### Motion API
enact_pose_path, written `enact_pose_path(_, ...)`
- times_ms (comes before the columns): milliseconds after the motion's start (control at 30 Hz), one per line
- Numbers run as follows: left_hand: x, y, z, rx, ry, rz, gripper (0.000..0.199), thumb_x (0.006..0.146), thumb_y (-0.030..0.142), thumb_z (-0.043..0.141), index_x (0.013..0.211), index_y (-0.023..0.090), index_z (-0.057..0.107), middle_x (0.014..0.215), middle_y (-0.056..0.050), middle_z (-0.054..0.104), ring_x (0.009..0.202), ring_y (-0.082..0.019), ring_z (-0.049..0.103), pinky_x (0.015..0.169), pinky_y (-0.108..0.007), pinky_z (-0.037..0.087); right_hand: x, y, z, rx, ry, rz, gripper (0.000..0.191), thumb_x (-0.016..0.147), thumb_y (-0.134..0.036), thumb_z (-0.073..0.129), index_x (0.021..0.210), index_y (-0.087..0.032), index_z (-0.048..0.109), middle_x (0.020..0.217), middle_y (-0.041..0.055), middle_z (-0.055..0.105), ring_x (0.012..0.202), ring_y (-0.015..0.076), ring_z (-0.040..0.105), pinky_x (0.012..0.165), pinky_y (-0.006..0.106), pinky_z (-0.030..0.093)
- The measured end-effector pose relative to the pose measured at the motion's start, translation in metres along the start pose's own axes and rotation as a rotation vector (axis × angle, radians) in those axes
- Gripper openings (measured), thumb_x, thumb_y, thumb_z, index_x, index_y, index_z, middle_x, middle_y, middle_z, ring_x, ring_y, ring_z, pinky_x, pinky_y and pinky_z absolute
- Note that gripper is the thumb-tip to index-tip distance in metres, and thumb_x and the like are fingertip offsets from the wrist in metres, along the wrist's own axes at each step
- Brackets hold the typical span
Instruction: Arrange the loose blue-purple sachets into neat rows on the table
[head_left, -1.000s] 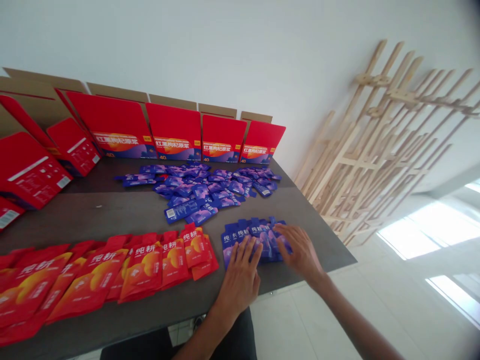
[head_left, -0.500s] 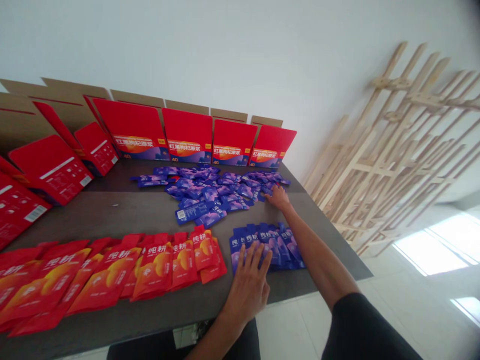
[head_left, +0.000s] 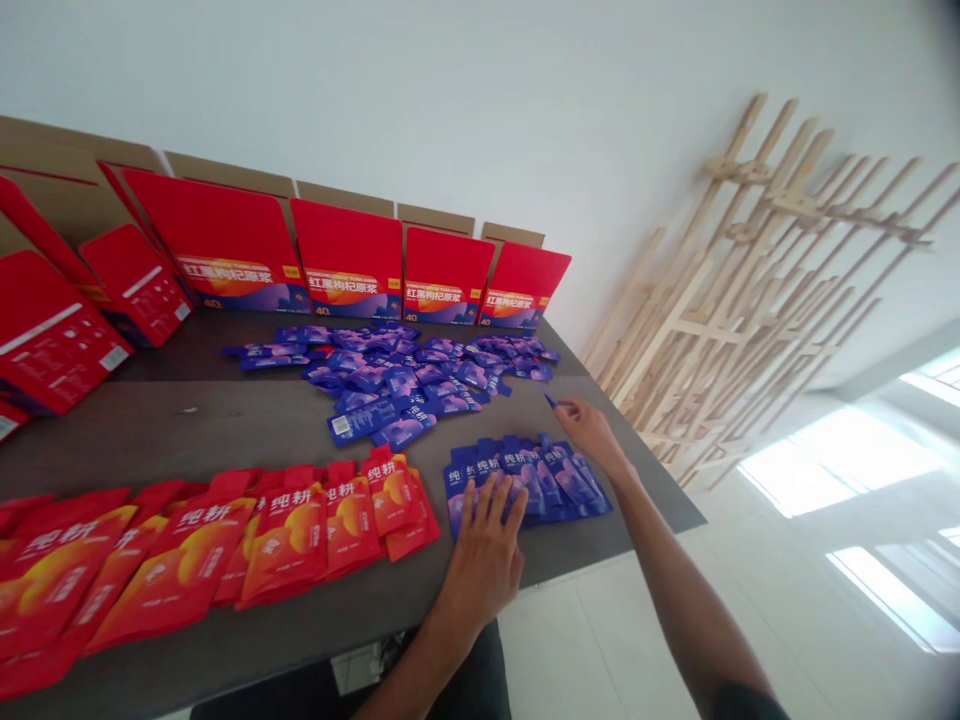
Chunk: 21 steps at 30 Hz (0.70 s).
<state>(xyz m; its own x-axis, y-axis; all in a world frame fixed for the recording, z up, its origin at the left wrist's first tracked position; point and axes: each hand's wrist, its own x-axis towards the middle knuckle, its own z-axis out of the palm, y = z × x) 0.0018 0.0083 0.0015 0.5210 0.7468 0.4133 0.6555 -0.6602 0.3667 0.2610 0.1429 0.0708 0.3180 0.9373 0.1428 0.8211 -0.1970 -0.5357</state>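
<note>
My left hand [head_left: 484, 545] lies with spread fingers over the left end of a row of overlapping blue-purple pouches [head_left: 559, 480] near the table's front edge. My right hand [head_left: 592, 432] is above the table behind that row's right end, its fingers closed on a blue pouch [head_left: 551, 401]. Only a small tip of that pouch shows past the fingers. Farther back, a loose heap of blue-purple pouches [head_left: 401, 380] spreads in front of the boxes. To the left of my left hand lies a row of overlapping red pouches [head_left: 289, 530].
Open red printed boxes [head_left: 352, 260] with raised flaps line the table's back edge, and more red boxes [head_left: 64, 335] stand at the left. Wooden easels [head_left: 720, 300] lean against the wall beyond the right edge of the grey table [head_left: 247, 425].
My right hand has drawn back from the heap toward the front row, carrying a blue pouch. My left hand stays on the row. The view has shifted somewhat to the right.
</note>
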Motion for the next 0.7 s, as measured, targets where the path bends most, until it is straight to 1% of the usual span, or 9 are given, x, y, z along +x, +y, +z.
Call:
enact_pose_path(67, 0.0, 0.0, 0.0, -0.005, -0.003, -0.002, 0.076, 0.089, 0.008, 0.055, 0.163, 0.017, 0.041, 0.171, -0.014, 0.042, 0.162, -0.034, 0.03, 0.132, -0.064, 0.022, -0.018, 0.014, -0.01, 0.323, -0.044, 0.119, 0.036, 0.098, -0.045, 0.052, 0.104, -0.018, 0.075, 0.098, 0.0095, 0.077, 0.095, 0.0255, 0.075, 0.092, 0.038, 0.059)
enact_pose_path(167, 0.0, -0.001, -0.001, -0.011, -0.01, -0.004, 0.074, 0.09, 0.008, 0.054, 0.162, 0.016, 0.043, 0.171, -0.014, 0.042, 0.162, -0.035, 0.03, 0.132, -0.065, 0.022, -0.039, 0.035, -0.021, 0.815, -0.126, 0.284, 0.031, 0.094, -0.046, 0.055, 0.094, -0.019, 0.069, 0.1, 0.0105, 0.078, 0.083, 0.0249, 0.076, 0.078, 0.039, 0.064)
enact_pose_path(233, 0.0, -0.001, -0.001, -0.011, -0.015, -0.003, 0.074, 0.09, 0.008, 0.054, 0.163, 0.016, 0.043, 0.171, -0.015, 0.041, 0.162, -0.035, 0.03, 0.132, -0.065, 0.022, -0.049, 0.045, -0.024, 0.924, -0.118, 0.33, 0.029, 0.09, -0.048, 0.063, 0.094, -0.02, 0.067, 0.099, 0.0105, 0.078, 0.081, 0.0251, 0.075, 0.073, 0.039, 0.064)
enact_pose_path(300, 0.0, -0.001, -0.001, -0.008, -0.018, -0.001, 0.074, 0.09, 0.008, 0.054, 0.163, 0.016, 0.043, 0.171, -0.015, 0.041, 0.162, -0.035, 0.029, 0.132, -0.065, 0.022, -0.058, 0.051, -0.022, 0.844, -0.066, 0.316, 0.035, 0.089, -0.055, 0.065, 0.092, -0.02, 0.066, 0.09, 0.009, 0.077, 0.078, 0.025, 0.073, 0.071, 0.038, 0.062)
enact_pose_path(400, 0.001, -0.001, -0.001, -0.006, -0.016, -0.005, 0.074, 0.09, 0.009, 0.055, 0.163, 0.017, 0.043, 0.171, -0.014, 0.042, 0.162, -0.035, 0.029, 0.132, -0.064, 0.021, -0.069, 0.05, -0.013, 0.537, 0.041, 0.194, 0.05, 0.089, -0.07, 0.058, 0.085, -0.021, 0.064, 0.079, 0.0062, 0.071, 0.079, 0.025, 0.069, 0.076, 0.037, 0.058)
enact_pose_path(467, 0.001, -0.001, -0.001, -0.002, -0.015, -0.01, 0.073, 0.09, 0.009, 0.055, 0.162, 0.017, 0.043, 0.17, -0.014, 0.043, 0.162, -0.035, 0.029, 0.132, -0.064, 0.022, -0.074, 0.042, -0.004, 0.359, 0.072, 0.108, 0.054, 0.089, -0.074, 0.054, 0.087, -0.021, 0.065, 0.081, 0.0055, 0.071, 0.082, 0.0248, 0.068, 0.08, 0.036, 0.055)
enact_pose_path(533, 0.001, -0.001, -0.001, 0.002, -0.013, -0.01, 0.074, 0.09, 0.009, 0.055, 0.163, 0.016, 0.043, 0.17, -0.014, 0.043, 0.162, -0.035, 0.03, 0.132, -0.065, 0.022, -0.077, 0.031, 0.006, 0.287, 0.051, 0.064, 0.053, 0.091, -0.07, 0.05, 0.095, -0.021, 0.067, 0.088, 0.0061, 0.073, 0.087, 0.0248, 0.068, 0.084, 0.036, 0.053)
enact_pose_path(633, 0.0, -0.001, -0.001, 0.007, -0.008, -0.007, 0.075, 0.089, 0.009, 0.055, 0.163, 0.016, 0.043, 0.17, -0.014, 0.042, 0.162, -0.035, 0.029, 0.132, -0.064, 0.022, -0.082, 0.015, 0.02, 0.227, 0.008, 0.055, 0.043, 0.097, -0.057, 0.046, 0.107, -0.02, 0.067, 0.1, 0.0076, 0.075, 0.094, 0.0243, 0.069, 0.09, 0.036, 0.051)
enact_pose_path(700, 0.0, -0.001, -0.001, 0.011, -0.007, -0.005, 0.076, 0.089, 0.009, 0.055, 0.164, 0.016, 0.042, 0.17, -0.014, 0.042, 0.162, -0.035, 0.029, 0.132, -0.064, 0.023, -0.087, 0.008, 0.027, 0.117, -0.005, 0.06, 0.038, 0.099, -0.048, 0.046, 0.113, -0.02, 0.068, 0.104, 0.0081, 0.075, 0.1, 0.0248, 0.069, 0.097, 0.038, 0.049)
